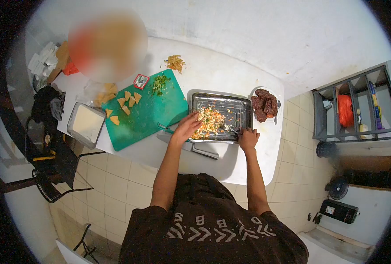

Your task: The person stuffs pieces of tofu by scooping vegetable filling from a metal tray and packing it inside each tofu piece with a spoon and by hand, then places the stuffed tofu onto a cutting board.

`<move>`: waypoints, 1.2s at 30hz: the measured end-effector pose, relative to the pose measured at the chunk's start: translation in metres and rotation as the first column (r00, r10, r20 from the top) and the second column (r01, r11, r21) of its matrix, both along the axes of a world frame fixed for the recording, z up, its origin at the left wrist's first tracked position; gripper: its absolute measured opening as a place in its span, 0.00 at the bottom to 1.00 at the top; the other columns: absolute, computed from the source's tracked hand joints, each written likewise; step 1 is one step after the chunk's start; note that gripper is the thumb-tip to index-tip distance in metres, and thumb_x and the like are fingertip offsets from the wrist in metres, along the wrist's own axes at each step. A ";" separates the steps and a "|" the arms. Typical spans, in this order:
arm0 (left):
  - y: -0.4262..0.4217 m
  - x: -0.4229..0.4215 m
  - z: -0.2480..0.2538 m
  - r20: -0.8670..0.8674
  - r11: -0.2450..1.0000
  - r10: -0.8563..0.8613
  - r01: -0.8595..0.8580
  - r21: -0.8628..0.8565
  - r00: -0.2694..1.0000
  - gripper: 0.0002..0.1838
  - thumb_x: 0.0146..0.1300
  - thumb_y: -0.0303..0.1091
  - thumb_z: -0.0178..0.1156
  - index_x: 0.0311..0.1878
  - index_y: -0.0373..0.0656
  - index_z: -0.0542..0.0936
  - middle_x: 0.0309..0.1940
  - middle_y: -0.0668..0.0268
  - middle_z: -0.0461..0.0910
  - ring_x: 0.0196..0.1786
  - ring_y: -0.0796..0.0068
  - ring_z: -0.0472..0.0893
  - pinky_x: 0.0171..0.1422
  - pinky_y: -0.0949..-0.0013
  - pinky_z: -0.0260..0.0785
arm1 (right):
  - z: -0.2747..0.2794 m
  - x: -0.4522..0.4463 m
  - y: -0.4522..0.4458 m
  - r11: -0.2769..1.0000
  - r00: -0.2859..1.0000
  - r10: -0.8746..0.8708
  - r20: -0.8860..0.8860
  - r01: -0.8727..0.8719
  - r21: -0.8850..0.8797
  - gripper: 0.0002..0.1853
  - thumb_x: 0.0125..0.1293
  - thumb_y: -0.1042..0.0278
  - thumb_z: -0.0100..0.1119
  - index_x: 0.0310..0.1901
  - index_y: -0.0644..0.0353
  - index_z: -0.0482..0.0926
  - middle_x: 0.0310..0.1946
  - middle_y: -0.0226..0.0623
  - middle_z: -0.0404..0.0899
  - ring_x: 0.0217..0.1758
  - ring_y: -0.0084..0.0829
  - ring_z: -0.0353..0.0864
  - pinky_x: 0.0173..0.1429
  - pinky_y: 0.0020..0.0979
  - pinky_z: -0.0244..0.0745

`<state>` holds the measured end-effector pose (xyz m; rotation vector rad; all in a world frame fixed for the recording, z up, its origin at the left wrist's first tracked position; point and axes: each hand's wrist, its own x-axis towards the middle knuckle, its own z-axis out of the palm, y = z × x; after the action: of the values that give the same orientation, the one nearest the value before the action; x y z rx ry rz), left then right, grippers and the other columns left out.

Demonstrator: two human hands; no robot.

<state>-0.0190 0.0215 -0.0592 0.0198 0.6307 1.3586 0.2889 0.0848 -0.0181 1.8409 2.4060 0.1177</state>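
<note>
A metal tray [244, 105] holds a chopped, colourful food mix [211, 121] in its left half. My left hand [188, 126] lies at the tray's left edge, its fingers close together against the mix; what they hold, if anything, is hidden. At the tray's lower right corner is my right hand [248, 138], its fingers closed round the end of what looks like a spoon [233, 130] that reaches into the tray. A knife or cleaver [204, 152] lies just below the tray, partly under my left arm.
Left of the tray, a green cutting board [138, 123] bears chopped greens [160, 85] and yellowish wedges [126, 110]. A container of white contents [86, 124] stands farther left. A plate of dark red food [264, 104] is at the right. Shelves [356, 105] stand beyond the table.
</note>
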 end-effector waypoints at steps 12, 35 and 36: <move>-0.009 -0.002 -0.008 0.014 0.996 0.082 -0.083 0.042 0.997 0.14 0.74 0.32 0.58 0.59 0.42 0.74 0.52 0.66 0.77 0.56 0.65 0.78 0.65 0.62 0.73 | 0.006 -0.036 0.018 0.939 0.566 -0.188 -0.803 -0.135 -0.315 0.12 0.66 0.61 0.66 0.45 0.59 0.85 0.39 0.39 0.88 0.43 0.30 0.86 0.50 0.32 0.78; -0.006 -0.006 -0.006 -0.037 0.998 0.044 -0.042 0.050 0.998 0.17 0.73 0.33 0.59 0.62 0.43 0.73 0.53 0.66 0.77 0.56 0.66 0.77 0.66 0.60 0.72 | -0.017 -0.042 0.011 0.999 0.484 -0.040 -0.874 0.024 -0.032 0.20 0.80 0.58 0.41 0.38 0.62 0.80 0.29 0.43 0.81 0.31 0.39 0.80 0.42 0.40 0.73; -0.006 -0.005 -0.001 -0.045 0.999 0.046 -0.045 0.025 0.998 0.17 0.73 0.33 0.59 0.63 0.44 0.73 0.53 0.66 0.76 0.56 0.66 0.77 0.66 0.60 0.71 | -0.016 -0.054 0.005 0.999 0.483 -0.041 -0.875 0.022 -0.035 0.20 0.80 0.58 0.41 0.38 0.62 0.80 0.29 0.43 0.81 0.31 0.39 0.80 0.42 0.40 0.73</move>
<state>-0.0245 0.0154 -0.0603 0.0565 0.6565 1.4136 0.2348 0.0898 -0.0345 2.2853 2.8766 -1.1659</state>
